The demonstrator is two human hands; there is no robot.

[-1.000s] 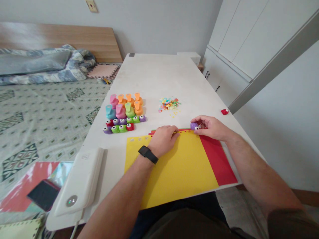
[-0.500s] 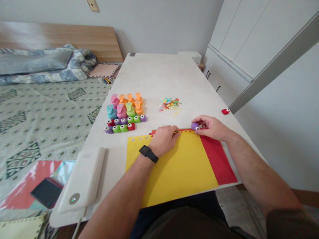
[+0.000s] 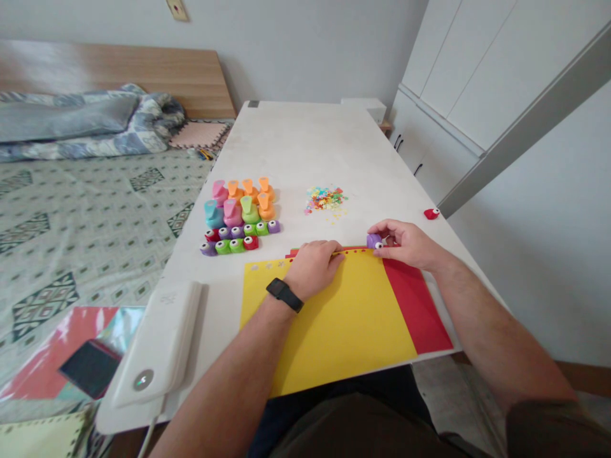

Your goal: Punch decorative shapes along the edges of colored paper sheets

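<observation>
A yellow sheet (image 3: 344, 324) with punched shapes along its far edge lies at the near side of the table. Red paper (image 3: 420, 308) shows from under it at the right. My left hand (image 3: 316, 267), with a black watch on the wrist, is closed on the yellow sheet's far edge, thumb and fingers pinched together. My right hand (image 3: 401, 243) grips a small purple punch (image 3: 373, 242) at the far edge of the sheet, near its right corner. Paper cutouts (image 3: 327, 199) in many colours lie in a pile beyond the hands.
Several large punches (image 3: 249, 210) and rows of small punches (image 3: 236, 246) stand at the left. A red punch (image 3: 431, 214) sits near the right table edge. A white device (image 3: 165, 337) with a cable lies at the near left, beside a bed (image 3: 95, 216).
</observation>
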